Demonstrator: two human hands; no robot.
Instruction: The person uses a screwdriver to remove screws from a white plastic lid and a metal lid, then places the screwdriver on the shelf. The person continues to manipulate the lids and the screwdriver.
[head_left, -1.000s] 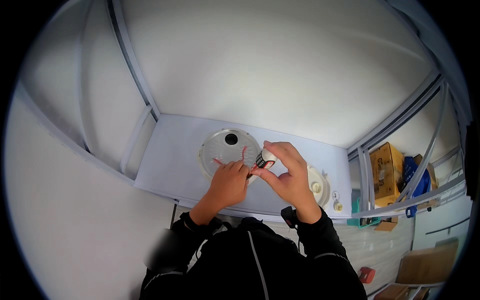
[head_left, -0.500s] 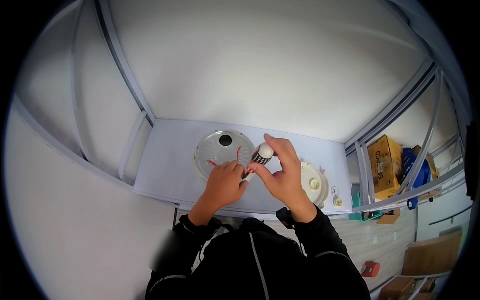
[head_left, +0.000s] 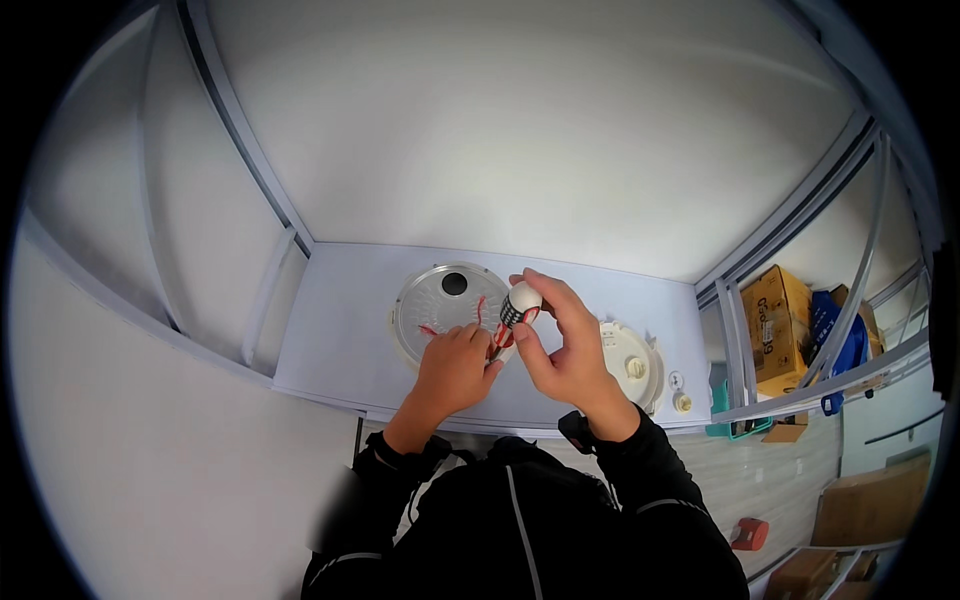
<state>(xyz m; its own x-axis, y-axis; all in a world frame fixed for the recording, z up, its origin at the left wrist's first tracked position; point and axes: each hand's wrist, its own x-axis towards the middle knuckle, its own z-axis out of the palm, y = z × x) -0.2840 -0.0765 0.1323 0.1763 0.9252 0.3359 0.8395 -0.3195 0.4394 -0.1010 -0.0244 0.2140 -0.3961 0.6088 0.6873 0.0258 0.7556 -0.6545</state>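
Clearly, as the head view shows, both hands meet over the near right part of a round metal plate (head_left: 415,302) that lies on the pale table (head_left: 335,325). The right hand (head_left: 575,352) grips what looks like a screwdriver (head_left: 522,300), with a white rounded end and a black, white and red handle. It leans, its rounded end up toward the far right and its shaft down toward the left hand, perhaps because that slant lets thumb and fingers wrap the handle from the right. The left hand (head_left: 452,370) lies low over the plate, fingers curled beside the shaft, likely steadying the work there; whether it pinches anything cannot be told, since its own fingers hide the spot. Two red wires (head_left: 481,311) stick up beyond that hand, and a black disc (head_left: 454,284) sits near the plate's far edge. To the right, just past the right wrist, a white round base (head_left: 614,350) with a cream knob (head_left: 636,369) rests on the table, and a small cream cap (head_left: 683,402) lies by the near right corner, apparently set aside to leave both arms room.
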